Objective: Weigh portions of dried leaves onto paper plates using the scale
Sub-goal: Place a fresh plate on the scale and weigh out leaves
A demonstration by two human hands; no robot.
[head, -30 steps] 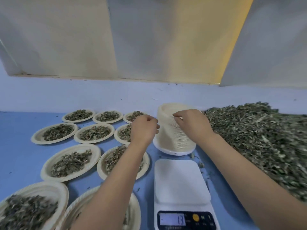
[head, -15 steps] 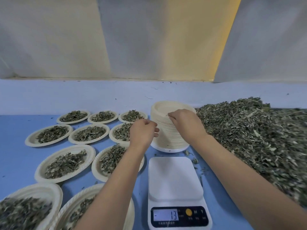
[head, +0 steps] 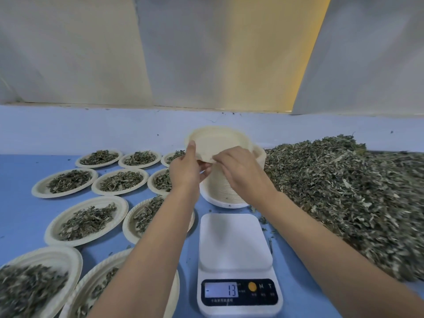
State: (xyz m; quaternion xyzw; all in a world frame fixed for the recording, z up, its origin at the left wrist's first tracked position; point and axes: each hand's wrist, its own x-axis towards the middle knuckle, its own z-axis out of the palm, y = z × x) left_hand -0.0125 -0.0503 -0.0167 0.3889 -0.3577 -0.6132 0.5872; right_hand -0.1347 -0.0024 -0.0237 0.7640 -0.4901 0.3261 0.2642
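Note:
An empty cream paper plate (head: 218,141) is tilted up above the tall stack of paper plates (head: 227,187). My left hand (head: 185,168) pinches its near left rim, and my right hand (head: 238,168) grips the near rim beside it. The white scale (head: 234,242) stands in front of the stack with a bare platform; its display reads 13. A large heap of dried leaves (head: 344,191) fills the right side of the blue table.
Several paper plates filled with leaves (head: 87,220) lie in rows on the left, some hidden under my left forearm. Loose leaf bits (head: 262,220) lie between the scale and the heap. A pale wall ledge (head: 91,127) runs behind.
Both hands were picking at the top edge of the stack; now one plate has come free and is lifted and tilted above it.

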